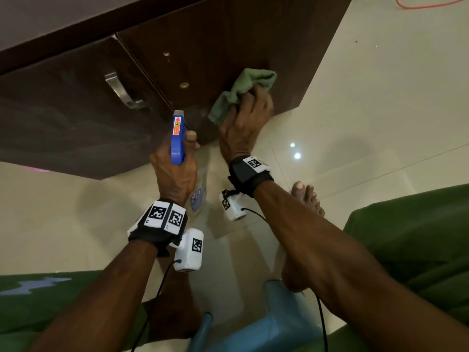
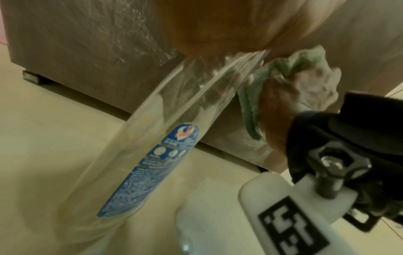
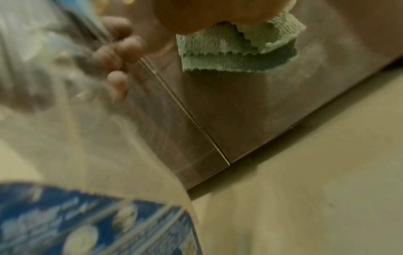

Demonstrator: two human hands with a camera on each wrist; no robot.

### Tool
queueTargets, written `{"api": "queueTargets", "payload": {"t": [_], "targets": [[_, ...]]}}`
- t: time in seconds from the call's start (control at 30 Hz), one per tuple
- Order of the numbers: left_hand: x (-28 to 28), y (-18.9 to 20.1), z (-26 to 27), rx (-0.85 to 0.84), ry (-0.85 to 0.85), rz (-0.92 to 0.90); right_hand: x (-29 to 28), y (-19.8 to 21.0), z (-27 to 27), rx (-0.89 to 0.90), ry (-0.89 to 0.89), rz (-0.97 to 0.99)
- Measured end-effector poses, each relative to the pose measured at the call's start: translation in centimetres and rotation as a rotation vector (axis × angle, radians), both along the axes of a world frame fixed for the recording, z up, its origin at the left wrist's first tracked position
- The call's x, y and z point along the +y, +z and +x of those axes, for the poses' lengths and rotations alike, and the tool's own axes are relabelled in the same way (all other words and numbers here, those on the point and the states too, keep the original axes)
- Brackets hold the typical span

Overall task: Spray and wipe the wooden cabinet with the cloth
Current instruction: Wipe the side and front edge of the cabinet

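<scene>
Cabinet (image 1: 223, 34), dark wood, is stood on pale floor (image 1: 380, 97); its top is cut off. Green cloth (image 1: 241, 95) is pressed against it by the gripping right hand (image 1: 243, 125). Left, a clear spray bottle (image 2: 157, 146), contents indiscernible, is clasped by the left hand (image 1: 175, 171).

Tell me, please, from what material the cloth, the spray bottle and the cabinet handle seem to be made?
Cloth: soft green fabric, probably microfibre or terry; its fuzzy nap and zigzag-cut edges show in the right wrist view.
Spray bottle: clear plastic body, seemingly, since the floor shows through it, with a glossy blue plastic trigger head and a printed blue label.
Cabinet handle: metal, likely brushed steel; silver-grey with dull highlights.
</scene>
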State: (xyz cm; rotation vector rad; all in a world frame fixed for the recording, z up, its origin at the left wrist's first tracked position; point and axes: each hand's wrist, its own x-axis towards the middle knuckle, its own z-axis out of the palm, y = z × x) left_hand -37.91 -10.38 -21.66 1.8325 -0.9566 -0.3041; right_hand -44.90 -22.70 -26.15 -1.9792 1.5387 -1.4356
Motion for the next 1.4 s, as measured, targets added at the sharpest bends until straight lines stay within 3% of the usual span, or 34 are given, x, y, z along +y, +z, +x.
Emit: {"api": "queueTargets", "payload": {"t": [0.13, 0.2, 0.27, 0.4, 0.47, 0.53, 0.63, 0.7, 0.8, 0.93, 1.0, 1.13, 1.27, 1.33, 1.4], "targets": [[-0.2, -0.2, -0.4, -0.045, 0.021, 0.004, 0.6, -0.7, 1.8, 0.141, 0.307, -0.313], [-0.4, -0.3, -0.4, -0.006, 0.001, 0.005, -0.9, -1.6, 0.7, 0.196, 0.289, -0.365], [-0.8, -0.4, -0.4, 0.020, -0.037, 0.038, -1.6, -2.8, -1.2, 0.135, 0.176, -0.182], [-1.2, -0.3, -0.5, 0.003, -0.097, 0.116, -2.3, -2.1, -1.7, -0.335, -0.111, 0.281], [-1.0, -0.3, -0.5, 0.001, -0.097, 0.131, -1.8, -0.4, -0.2, -0.426, -0.159, 0.335], [-0.8, -0.2, -0.6, -0.006, -0.085, 0.128, -0.5, 0.3, 1.5, -0.370, -0.105, 0.268], [-0.6, -0.3, -0.5, -0.019, -0.061, 0.122, 1.1, -0.5, 2.0, -0.136, 0.016, 0.054], [-0.6, -0.7, -0.3, -0.001, -0.065, 0.125, 0.3, -1.3, 1.1, -0.071, 0.033, 0.029], [-0.9, -1.0, -0.1, 0.019, -0.093, 0.132, -1.4, -2.6, -0.3, -0.135, -0.097, 0.232], [-1.2, -0.9, -0.1, 0.020, -0.104, 0.169, -4.1, -1.8, -1.1, -0.486, -0.356, 0.862], [-1.2, -0.9, 0.0, 0.025, -0.111, 0.185, -4.8, -0.5, -0.4, -0.521, -0.417, 1.049], [-0.9, -0.9, 0.1, -0.007, -0.090, 0.171, -2.0, 0.5, 1.4, -0.451, -0.186, 1.137], [-1.4, -0.9, -0.4, -0.019, -0.096, 0.182, -1.0, -1.5, 1.7, -0.382, 0.065, 1.275], [-1.8, -0.8, -0.7, -0.028, -0.090, 0.178, -2.2, -1.7, 0.9, -0.526, -0.004, 1.343], [-2.2, -0.6, -0.9, -0.002, -0.079, 0.181, -3.6, 0.6, -0.7, -0.723, -0.225, 1.228]]}}
